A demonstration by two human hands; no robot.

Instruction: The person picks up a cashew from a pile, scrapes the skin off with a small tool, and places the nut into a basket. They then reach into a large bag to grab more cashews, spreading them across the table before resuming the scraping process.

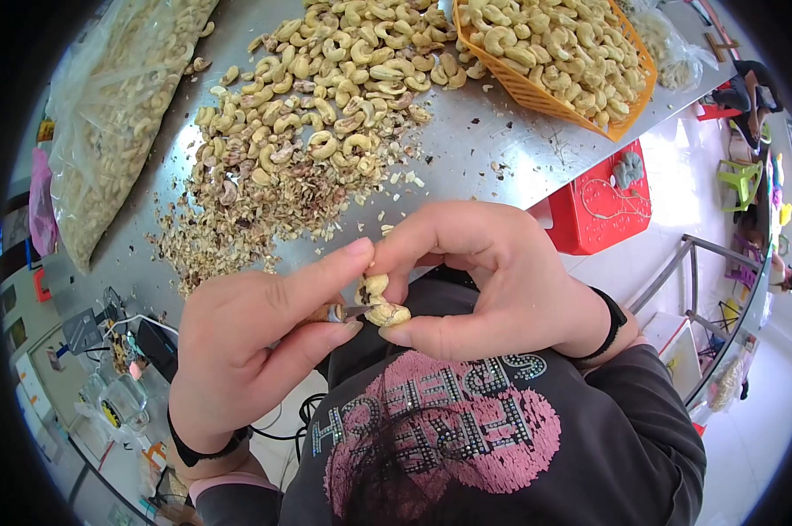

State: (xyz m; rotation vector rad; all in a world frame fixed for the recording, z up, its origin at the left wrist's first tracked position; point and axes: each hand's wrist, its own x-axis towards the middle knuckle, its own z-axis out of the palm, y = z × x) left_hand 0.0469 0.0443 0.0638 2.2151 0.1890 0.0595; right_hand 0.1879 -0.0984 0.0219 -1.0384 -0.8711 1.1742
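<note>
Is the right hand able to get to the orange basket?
Probably yes: the right hand has bare table between it and the orange basket, though it holds a cashew.

Two bare hands are in view, the left hand (238, 351) and the right hand (492, 280), and there are two black wristbands (612, 324), one on each wrist. Between the hands are one cashew kernel (380, 302) and one small blade (348, 311). One steel table (501, 149) bears one orange basket (545, 96), two clear bags (115, 114) and one loose heap of cashews (326, 96) (far too many to count). One red stool (597, 206) stands beside it.
</note>
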